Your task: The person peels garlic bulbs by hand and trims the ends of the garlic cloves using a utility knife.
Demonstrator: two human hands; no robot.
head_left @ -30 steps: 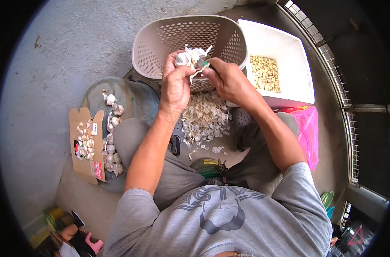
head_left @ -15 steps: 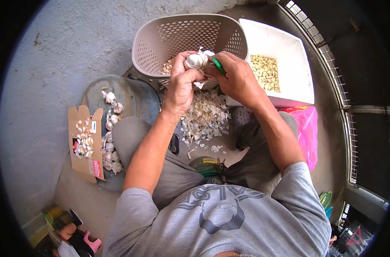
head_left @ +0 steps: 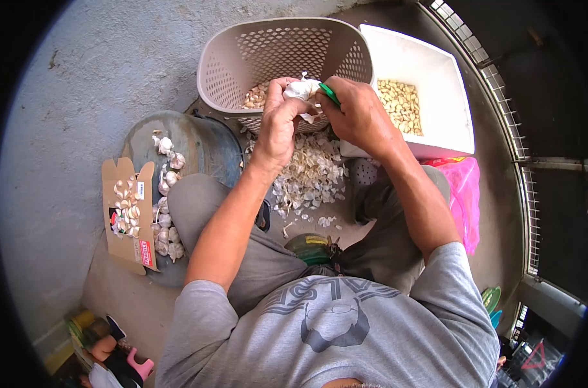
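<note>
My left hand (head_left: 277,123) holds a white garlic bulb (head_left: 300,89) over the near rim of a grey-brown perforated basket (head_left: 226,71). Closed round a small green-handled tool (head_left: 329,94), my right hand (head_left: 358,113) is against the bulb's right side; the tool's tip is hidden. Loose skin hangs beneath the bulb between the hands. Garlic cloves (head_left: 256,97) lie in the bottom of the basket. Below it, dry garlic skins (head_left: 307,171) are heaped on the floor between my feet.
A white box (head_left: 436,71) with peeled cloves (head_left: 399,107) stands right of the basket, a pink bag (head_left: 462,200) below it. At left, whole bulbs (head_left: 163,220) and cardboard (head_left: 122,246) with cloves lie on an upturned tub (head_left: 203,145). Part of another person (head_left: 106,352) shows bottom left.
Both hands have moved slightly right, and the bulb has turned in my left hand. The green handle shows more clearly. Cloves in the basket have come into view.
</note>
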